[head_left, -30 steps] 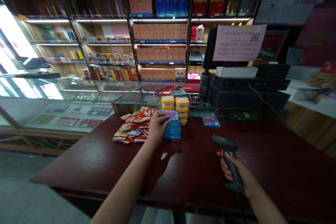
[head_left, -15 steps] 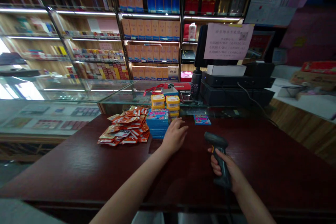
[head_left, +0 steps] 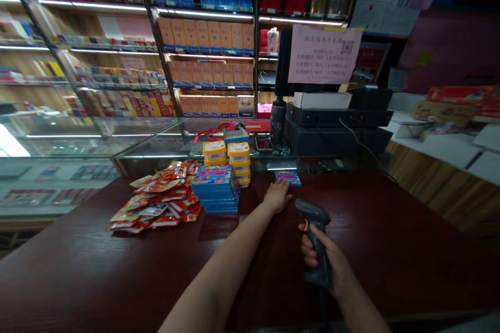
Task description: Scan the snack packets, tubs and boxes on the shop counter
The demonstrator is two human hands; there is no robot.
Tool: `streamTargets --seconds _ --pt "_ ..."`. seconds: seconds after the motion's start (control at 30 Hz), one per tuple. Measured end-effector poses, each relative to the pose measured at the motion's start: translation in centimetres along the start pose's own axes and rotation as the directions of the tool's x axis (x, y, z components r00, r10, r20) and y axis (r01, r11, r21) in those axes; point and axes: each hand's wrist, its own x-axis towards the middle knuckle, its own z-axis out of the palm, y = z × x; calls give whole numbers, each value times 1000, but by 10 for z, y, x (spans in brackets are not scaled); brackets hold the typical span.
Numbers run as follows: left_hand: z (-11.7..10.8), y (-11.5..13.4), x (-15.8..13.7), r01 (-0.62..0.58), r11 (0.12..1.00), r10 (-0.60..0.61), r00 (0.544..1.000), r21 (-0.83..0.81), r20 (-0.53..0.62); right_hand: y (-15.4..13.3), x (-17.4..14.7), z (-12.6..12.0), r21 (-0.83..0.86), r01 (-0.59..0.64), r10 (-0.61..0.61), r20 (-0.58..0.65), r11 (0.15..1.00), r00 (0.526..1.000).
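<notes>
My right hand (head_left: 326,255) is wrapped round the handle of a black barcode scanner (head_left: 312,212), its head tilted up and to the left. Stretched forward, my left hand (head_left: 277,196) has its fingers out at the near left edge of a flat blue packet (head_left: 292,179); whether it touches the packet I cannot tell. To the left stand a stack of similar blue packets (head_left: 216,195) and stacked yellow-lidded tubs (head_left: 239,158). Beside them lies a loose heap of orange snack packets (head_left: 160,200).
A dark wooden counter (head_left: 371,250) bears everything. Behind it runs a glass display case (head_left: 156,143). A black monitor with a pink paper sign (head_left: 324,54) rises above a black till (head_left: 336,135) at the back right. A black bottle (head_left: 277,119) stands beside it.
My left hand has moved from beside the stacked packets to the single blue packet on the right. The scanner stays in my right hand. The view has turned slightly right.
</notes>
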Motion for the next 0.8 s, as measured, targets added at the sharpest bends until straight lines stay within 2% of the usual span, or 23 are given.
streamTargets --seconds 0.13,0.23,0.3,0.37,0.43,0.53,0.63,0.73,0.8 --pt "-6 -11 -10 -65 997 61 995 -50 -80 -1 -2 2 -14 0 0 -6 1000 1000" --pt "-23 -16 -25 -122 992 118 987 -33 -111 -1 -2 1 -30 -4 4 -9 1000 1000" --pt "-35 -15 -36 -104 994 105 989 21 -102 -1 -3 0 -31 -4 4 -3 1000 1000" --pt "-45 -10 -45 -15 996 25 994 88 -110 0 -3 -1 -24 3 -2 4 1000 1000" --pt "-50 -2 -51 130 979 -105 982 158 -155 1 -2 -1 -25 9 -9 6 1000 1000" --pt "-47 12 -54 332 909 -276 933 252 -230 0 -2 0 -34 13 -13 4 999 1000" --pt "-41 22 -53 414 867 -344 900 277 -269 -1 -2 2 -28 13 -13 8 1000 1000" --pt "-41 27 -54 431 887 -370 877 164 -307 -2 -3 4 -7 8 -8 13 1000 1000" --pt "-45 28 -57 446 893 -435 831 -51 -347 -2 -3 4 4 1 -1 14 1000 1000"
